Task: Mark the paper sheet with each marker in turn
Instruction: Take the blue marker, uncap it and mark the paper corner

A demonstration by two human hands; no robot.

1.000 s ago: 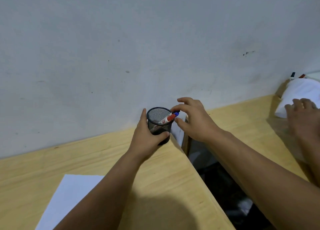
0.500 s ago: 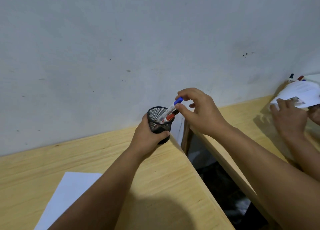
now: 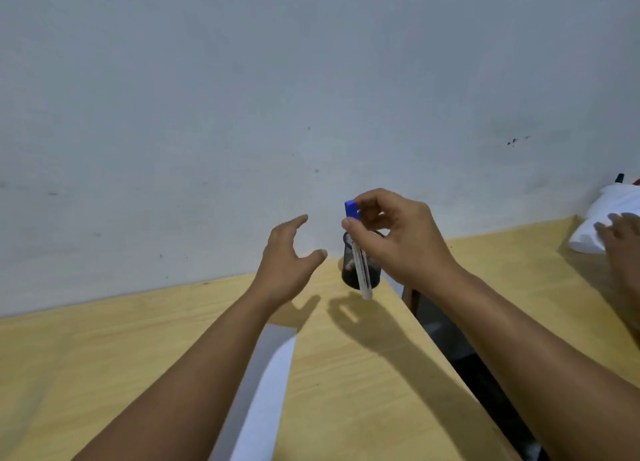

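My right hand (image 3: 398, 238) pinches a white marker with a blue cap (image 3: 358, 252) near its cap end and holds it upright in the air, in front of the black mesh pen cup (image 3: 349, 273). The cup stands at the table's far right corner against the wall, partly hidden by the marker and my fingers. My left hand (image 3: 287, 263) hovers just left of the cup, fingers spread, holding nothing. The white paper sheet (image 3: 266, 391) lies on the wooden table (image 3: 104, 356) under my left forearm, mostly covered by it.
A gap (image 3: 460, 356) separates my table from a second wooden table (image 3: 512, 270) on the right. There another person's hand (image 3: 623, 249) rests on white paper or cloth (image 3: 602, 218), with markers behind it. A grey wall stands close behind.
My right hand has lifted the blue-capped marker fully out of the cup. My left hand has let go of the cup and opened beside it. The view has tilted.
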